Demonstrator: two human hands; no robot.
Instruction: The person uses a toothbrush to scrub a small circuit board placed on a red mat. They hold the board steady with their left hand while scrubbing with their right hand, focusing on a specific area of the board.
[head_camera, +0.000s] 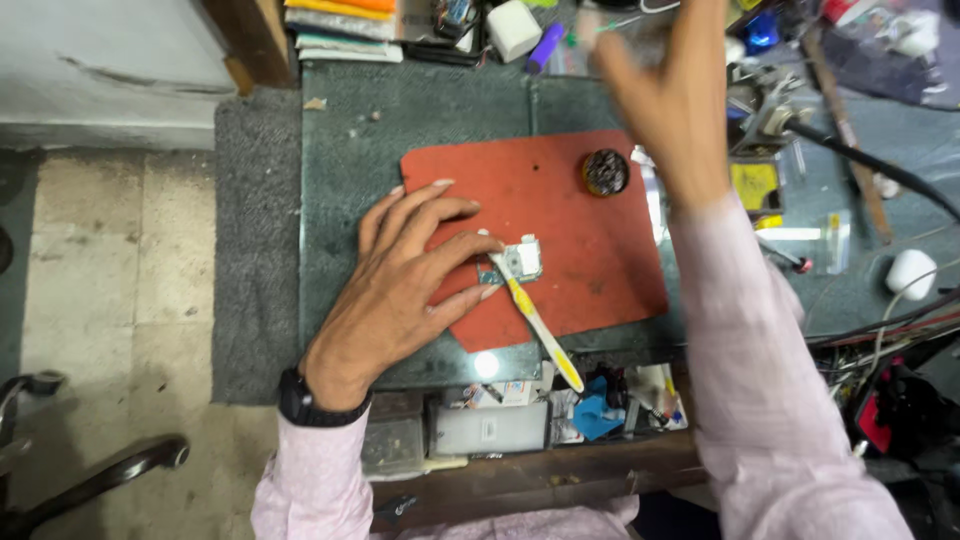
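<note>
A: One small part (522, 260), grey and white, lies on the red mat (590, 240), just left of the mat's middle. What is on it?

B: The left hand (405, 275) lies flat beside it, fingers spread, with two fingertips pressing at the part's left edge. It grips nothing; it only pins the part down.

A: And the brush?

B: A toothbrush (535, 320) with a yellow and white handle lies slantwise, its head up by the part and the fingertips, its tail pointing down right past the mat's lower edge. I cannot tell if a finger touches it.

A: The right hand?

B: The right hand (665, 90) is lifted, well apart from the part, up over the far side of the worktop (350, 150). It is blurred, the fingers loosely open, and nothing shows in it.

A: What else is on the mat?

B: A round dark tin (606, 172) near its upper right corner.

A: Around it?

B: The worktop is dark green. A purple pen-like thing (546, 47) and a white block (513, 28) lie at the far edge, a yellow card (755, 186) and a black cable (880, 170) on the right. An open drawer (520, 425) of oddments sits below, and a watch (305, 405) is on the left wrist.
</note>
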